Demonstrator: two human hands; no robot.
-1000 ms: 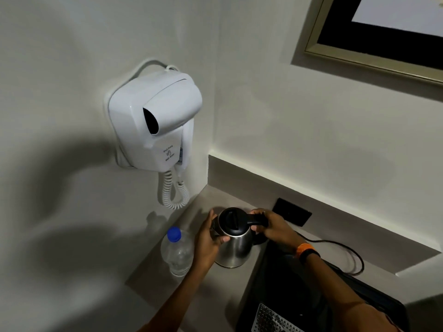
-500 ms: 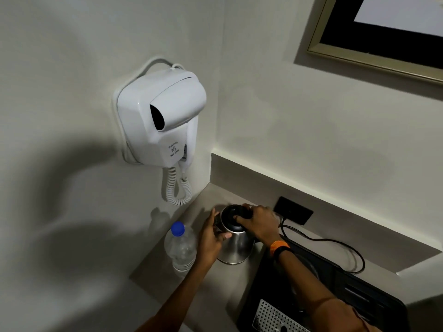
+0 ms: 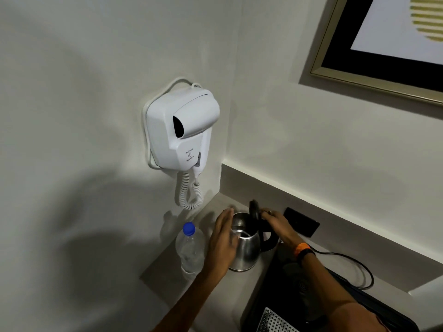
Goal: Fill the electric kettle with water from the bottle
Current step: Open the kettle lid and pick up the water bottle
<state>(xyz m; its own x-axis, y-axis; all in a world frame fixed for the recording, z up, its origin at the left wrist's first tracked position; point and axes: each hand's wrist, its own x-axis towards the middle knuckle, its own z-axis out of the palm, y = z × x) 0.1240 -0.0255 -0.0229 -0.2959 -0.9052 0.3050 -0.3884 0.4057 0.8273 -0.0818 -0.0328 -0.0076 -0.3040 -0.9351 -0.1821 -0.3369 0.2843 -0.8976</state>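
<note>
on the counter corner we're steadying the kettle (image 3: 244, 250) with our spread left hand (image 3: 223, 238) while our right hand (image 3: 275, 224) is pinching its lid (image 3: 254, 210) open, keeping the mouth clear for the capped bottle (image 3: 190, 248) just beside.

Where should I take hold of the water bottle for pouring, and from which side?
Grip the water bottle around its clear mid-body, probably with the left hand, coming from its kettle side. It stands upright and capped left of the kettle, and the wall crowds its far side.

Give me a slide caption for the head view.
Right hand lifts kettle lid open beside capped bottle.
</note>
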